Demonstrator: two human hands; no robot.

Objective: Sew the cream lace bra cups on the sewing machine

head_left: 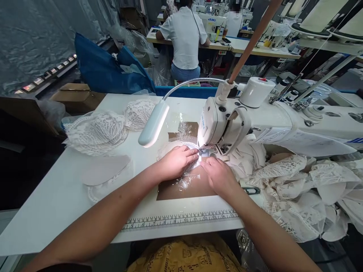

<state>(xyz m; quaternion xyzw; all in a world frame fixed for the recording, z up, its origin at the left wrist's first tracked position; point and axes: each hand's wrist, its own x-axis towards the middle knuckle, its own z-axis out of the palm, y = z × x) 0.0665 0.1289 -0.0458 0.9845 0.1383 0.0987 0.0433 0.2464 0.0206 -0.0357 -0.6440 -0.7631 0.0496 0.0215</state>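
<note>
A white lace piece (170, 146) lies under the needle area of a white sewing machine (211, 122). My left hand (178, 160) rests flat on this piece, left of the presser foot, its fingers reaching toward the needle. Just right of the needle, my right hand (219, 174) has its thumb and fingers pressed together at the edge of the work; what they grip is too small to make out. Brown sheet (181, 190) covered with clear tape shows beneath both hands. A lit lamp (154, 124) hangs above and left of them.
Lace cups (96, 133) are piled at the table's left, with a pale cup piece (106, 170) nearer. Many lace pieces (306, 189) heap at the right. A printed ruler (181, 220) runs along the front edge. Behind, a person (185, 37) sits at another table.
</note>
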